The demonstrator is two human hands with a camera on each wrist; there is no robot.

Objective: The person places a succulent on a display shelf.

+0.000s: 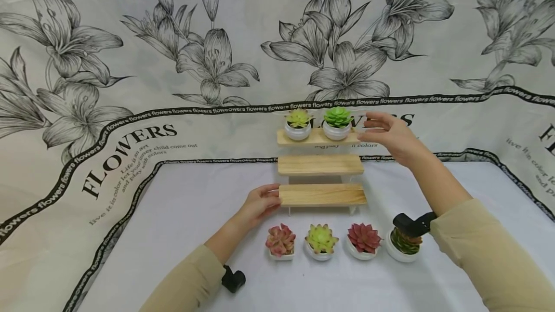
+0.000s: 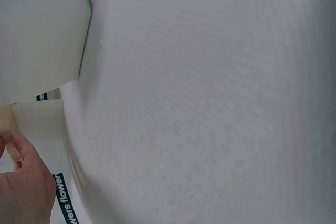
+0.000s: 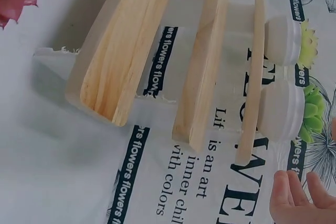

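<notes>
1. Head view: at centre, the left hand (image 1: pixel 259 202) pinches the left end of the lowest wooden shelf (image 1: pixel 323 195).
2. Right of centre, the right hand (image 1: pixel 392 137), fingers parted, hovers beside the top shelf (image 1: pixel 317 138), near the bright green succulent (image 1: pixel 338 117).
3. At left, the backdrop cloth (image 1: pixel 243 131) reads "FLOWERS" and "Life is an art"; its black band (image 1: pixel 260 109) repeats "flowers".

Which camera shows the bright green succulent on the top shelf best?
The head view: the bright green succulent stands upright, its leaves spread open to view above the white pot. The right wrist view shows both turned sideways; the left wrist view shows neither.
</notes>
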